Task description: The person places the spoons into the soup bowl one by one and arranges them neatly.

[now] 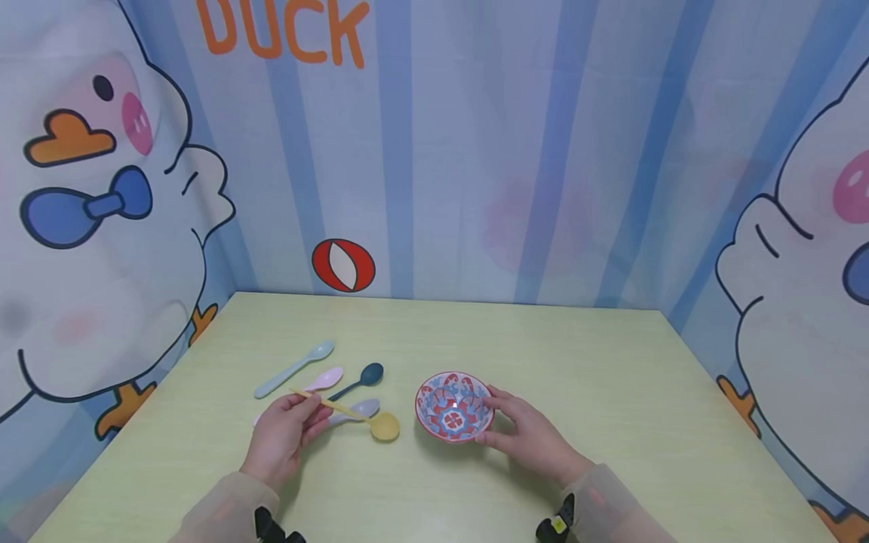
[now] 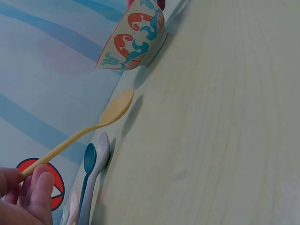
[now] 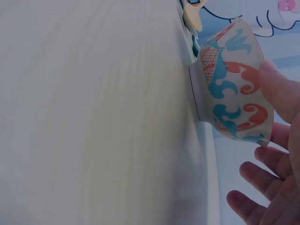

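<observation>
In the head view my left hand (image 1: 285,437) pinches the end of a yellow spoon's handle. The bowl end of the yellow spoon (image 1: 385,427) points right and is held above the tabletop, its shadow falling below in the left wrist view. My right hand (image 1: 532,437) grips the rim of a patterned bowl (image 1: 453,407) between thumb and index finger. The other right fingers are spread apart, as the right wrist view shows. Red and blue figures cover the bowl (image 3: 234,84), and nothing lies inside it. Whether its foot touches the table is hard to tell.
Several spoons lie near my left hand: a light blue spoon (image 1: 293,370), a pink spoon (image 1: 329,378), a dark teal spoon (image 1: 370,374) and a pale lilac spoon (image 1: 365,409). The pale wooden table (image 1: 543,354) meets a striped duck curtain (image 1: 462,151) behind and at both sides.
</observation>
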### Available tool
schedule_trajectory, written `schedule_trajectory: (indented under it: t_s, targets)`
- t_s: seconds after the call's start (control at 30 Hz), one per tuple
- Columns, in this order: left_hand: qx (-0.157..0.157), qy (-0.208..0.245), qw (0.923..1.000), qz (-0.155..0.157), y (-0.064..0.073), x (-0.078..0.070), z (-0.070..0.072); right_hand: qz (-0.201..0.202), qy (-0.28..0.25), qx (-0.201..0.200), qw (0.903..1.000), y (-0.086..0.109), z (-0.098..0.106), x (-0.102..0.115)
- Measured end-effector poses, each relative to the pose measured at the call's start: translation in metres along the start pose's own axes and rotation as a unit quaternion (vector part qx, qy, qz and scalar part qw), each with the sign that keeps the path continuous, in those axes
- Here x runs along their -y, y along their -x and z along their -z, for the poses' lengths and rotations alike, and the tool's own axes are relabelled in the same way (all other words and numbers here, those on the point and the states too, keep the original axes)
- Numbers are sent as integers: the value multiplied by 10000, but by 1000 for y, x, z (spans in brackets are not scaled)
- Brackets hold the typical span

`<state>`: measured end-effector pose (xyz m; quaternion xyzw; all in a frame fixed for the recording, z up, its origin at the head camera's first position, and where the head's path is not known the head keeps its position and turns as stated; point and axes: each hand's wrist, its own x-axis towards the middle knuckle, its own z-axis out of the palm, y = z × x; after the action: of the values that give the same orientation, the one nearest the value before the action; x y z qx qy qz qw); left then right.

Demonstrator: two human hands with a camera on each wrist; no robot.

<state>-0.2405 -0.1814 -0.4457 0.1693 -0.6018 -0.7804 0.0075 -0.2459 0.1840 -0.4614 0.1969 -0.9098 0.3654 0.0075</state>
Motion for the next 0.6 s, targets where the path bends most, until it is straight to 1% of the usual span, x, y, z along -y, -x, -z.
schedule_trajectory:
  t_s: [0.23,0.4,0.6]
  targets:
    - [-41,-62,9999,-90,1,-9,-1,-63,-40,17,10000,-1,0,0]
    - [-42,-4,9999,-147,1,-15,-2,-125,-60,25,9999,0,-1,0]
    - [-117,-1,9995,-278,2,-23,-6,-134,-65,18,9999,0,0,0]
